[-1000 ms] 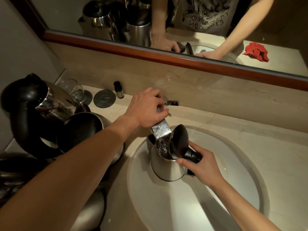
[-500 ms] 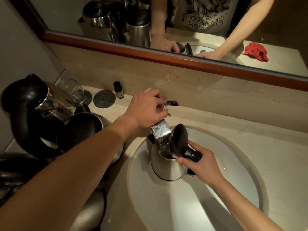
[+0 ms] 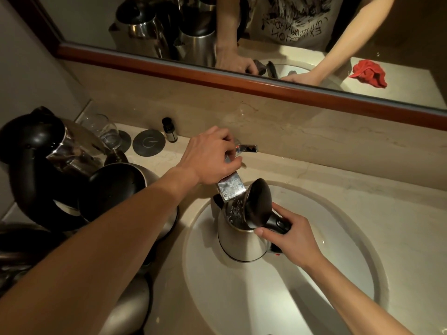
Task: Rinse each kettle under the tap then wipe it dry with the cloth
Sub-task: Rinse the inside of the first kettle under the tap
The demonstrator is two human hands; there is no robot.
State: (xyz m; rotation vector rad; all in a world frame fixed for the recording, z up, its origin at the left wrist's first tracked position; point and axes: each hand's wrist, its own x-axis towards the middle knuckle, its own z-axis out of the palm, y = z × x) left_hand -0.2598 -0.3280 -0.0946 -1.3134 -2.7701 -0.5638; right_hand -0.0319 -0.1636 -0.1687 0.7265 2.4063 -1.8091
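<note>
A steel kettle (image 3: 239, 240) with a black lid flipped open stands in the white basin (image 3: 338, 274), its mouth under the flat chrome tap spout (image 3: 231, 188). Water splashes inside it. My right hand (image 3: 287, 238) grips the kettle's black handle. My left hand (image 3: 212, 155) grips the tap above the spout; the chrome lever (image 3: 249, 148) sticks out past my fingers. The red cloth (image 3: 367, 73) shows only as a reflection in the mirror, lying on the counter to the right.
Several other steel kettles with black lids crowd the counter at the left (image 3: 55, 160), (image 3: 118, 189). A drinking glass (image 3: 104, 129), round coasters (image 3: 148, 143) and a small dark bottle (image 3: 170, 129) stand by the backsplash. The mirror's wooden frame (image 3: 242, 81) runs above.
Almost nothing has moved. Both hands keep their hold and the kettle stays under the spout with water running in.
</note>
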